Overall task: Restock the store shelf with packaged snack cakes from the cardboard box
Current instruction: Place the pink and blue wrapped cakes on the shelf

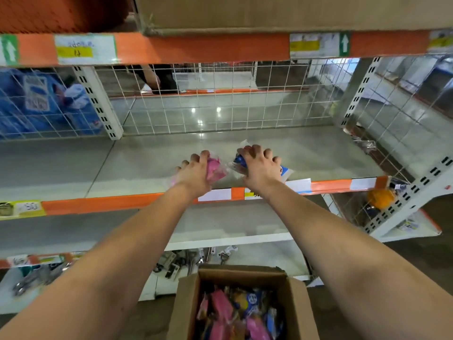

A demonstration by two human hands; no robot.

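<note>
The left grip (193,171), a bare hand, is curled from above round a pink plastic-wrapped snack cake packet (215,171) and holds it against the shelf surface. The right grip (261,165), also a bare hand, is closed in the same way on a blue and white plastic-wrapped snack cake packet (287,172), whose ends come out on both sides of the fingers. The two packets lie just beside each other, and whether they touch cannot be told. Both are near the front edge of the grey metal middle shelf (306,153), about in the middle of its width.

Along this front edge runs an orange price strip (98,204) with white and yellow labels. Behind the shelf stands a white wire mesh panel (220,104), and at the left, behind the mesh, large blue bags (36,101) are seen.

Under the forearms, an open brown cardboard box (186,303) stands in front of the shelves. It holds many more pink and blue snack packets (235,312) in a loose pile. Between the box and the middle shelf is a lower grey shelf (220,224), and below it small metal hardware items (176,263) lie. On the top shelf rests a large brown carton (269,11).
</note>
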